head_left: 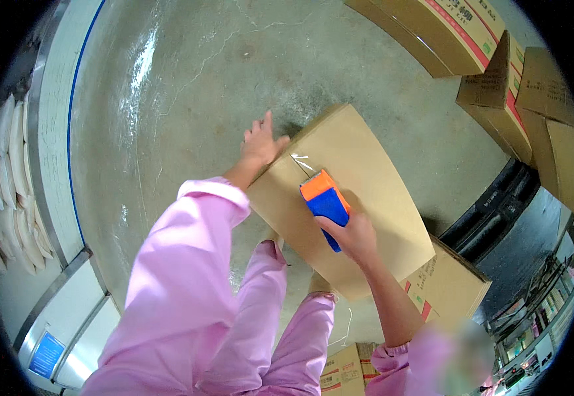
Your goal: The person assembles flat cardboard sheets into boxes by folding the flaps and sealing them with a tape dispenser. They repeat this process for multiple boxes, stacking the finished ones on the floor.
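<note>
Grey concrete floor (188, 79), scuffed and shiny in patches, fills most of the view from above, with stacked cardboard cartons (498, 72) along its upper right edge and a white machine housing (56, 165) curving down its left edge. Near the middle of the floor a plain brown cardboard box (366, 198) stands in front of a person in pink work clothes, its top face turned up toward the camera. The left hand (260, 142) lies spread on the far left corner of the box, fingers loose and pressing down rather than gripping. The right hand (353, 237) is clenched around the blue handle of a tape dispenser (325, 201), whose orange head rests on the box top. The dispenser's long axis runs along the length of the box, head pointing away from the person toward the far left corner. A short strip of clear tape (302, 160) glints just beyond the head, so the taping seems barely begun at that far end; most of the top between the dispenser and the near edge looks untaped, though clear tape is hard to make out. Another flattened carton (448, 284) lies under the box's near right corner.
</note>
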`<state>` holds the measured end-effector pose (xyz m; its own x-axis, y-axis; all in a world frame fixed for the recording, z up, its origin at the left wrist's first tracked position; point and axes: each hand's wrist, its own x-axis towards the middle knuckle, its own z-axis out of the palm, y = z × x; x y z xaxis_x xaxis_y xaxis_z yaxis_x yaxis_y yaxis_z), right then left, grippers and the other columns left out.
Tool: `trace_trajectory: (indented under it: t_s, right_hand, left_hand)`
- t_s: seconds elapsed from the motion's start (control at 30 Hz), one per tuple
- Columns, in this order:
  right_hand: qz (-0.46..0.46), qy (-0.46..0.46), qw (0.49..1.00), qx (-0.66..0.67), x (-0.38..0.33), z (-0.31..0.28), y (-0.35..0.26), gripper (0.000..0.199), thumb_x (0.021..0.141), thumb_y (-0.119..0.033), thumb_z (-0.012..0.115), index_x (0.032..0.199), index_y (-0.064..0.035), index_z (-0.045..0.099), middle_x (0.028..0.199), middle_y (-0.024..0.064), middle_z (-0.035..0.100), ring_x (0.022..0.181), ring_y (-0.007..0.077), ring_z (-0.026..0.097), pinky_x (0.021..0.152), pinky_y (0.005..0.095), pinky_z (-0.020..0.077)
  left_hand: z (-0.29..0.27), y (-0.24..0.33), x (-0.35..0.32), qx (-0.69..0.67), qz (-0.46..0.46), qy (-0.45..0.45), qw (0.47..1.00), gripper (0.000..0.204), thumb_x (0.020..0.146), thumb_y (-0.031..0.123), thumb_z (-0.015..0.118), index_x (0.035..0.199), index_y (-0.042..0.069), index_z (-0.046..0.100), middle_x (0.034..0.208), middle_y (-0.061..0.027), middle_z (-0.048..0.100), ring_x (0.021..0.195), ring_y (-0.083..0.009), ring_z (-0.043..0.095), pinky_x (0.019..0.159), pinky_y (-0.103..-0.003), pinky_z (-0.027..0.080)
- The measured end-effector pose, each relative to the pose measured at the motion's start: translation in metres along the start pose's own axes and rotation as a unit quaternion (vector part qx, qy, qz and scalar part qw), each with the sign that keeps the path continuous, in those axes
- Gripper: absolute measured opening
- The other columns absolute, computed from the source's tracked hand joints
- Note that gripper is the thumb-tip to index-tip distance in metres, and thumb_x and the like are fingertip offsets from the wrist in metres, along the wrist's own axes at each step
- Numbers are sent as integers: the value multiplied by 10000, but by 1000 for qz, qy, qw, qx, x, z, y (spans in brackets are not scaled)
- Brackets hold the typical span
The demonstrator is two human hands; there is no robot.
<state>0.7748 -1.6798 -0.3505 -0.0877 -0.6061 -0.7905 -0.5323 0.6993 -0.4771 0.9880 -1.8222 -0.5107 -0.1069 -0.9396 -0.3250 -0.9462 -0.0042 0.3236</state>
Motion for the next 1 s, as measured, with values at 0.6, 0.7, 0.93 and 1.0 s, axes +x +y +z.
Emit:
trace_trajectory:
  t_s: [0.6,0.7,0.93,1.0]
  right_hand:
    - [111,-16,993,-37,-202,-31,411,618,634,-609,741,872,-44,659,734,160,658,709,315,656,656,403,505]
    - [54,-14,997,44,-186,-23,423,599,627,-589,755,891,-59,666,730,144,659,681,317,644,642,402,492]
    - [23,-19,999,21,-181,-29,433,586,658,-617,708,870,-73,669,752,147,660,729,336,638,669,430,487]
    - [-12,-11,1000,2,-178,-27,431,588,670,-625,690,872,-73,669,767,153,661,762,339,639,694,436,489]
  left_hand:
    - [-21,63,-61,119,18,-42,992,674,934,577,318,1408,99,353,1186,-198,595,1169,-338,514,1091,-524,219]
    - [-38,94,-72,225,-64,-61,970,697,937,593,279,1442,112,276,1143,-197,620,1159,-355,518,1089,-546,201]
    - [40,245,-193,248,418,-29,873,639,860,290,500,1445,123,301,1417,-119,367,1315,-332,313,1045,-595,189]
    - [90,265,-260,203,621,-238,719,693,835,341,538,1449,132,292,1482,-76,309,1381,-293,234,1120,-513,156]
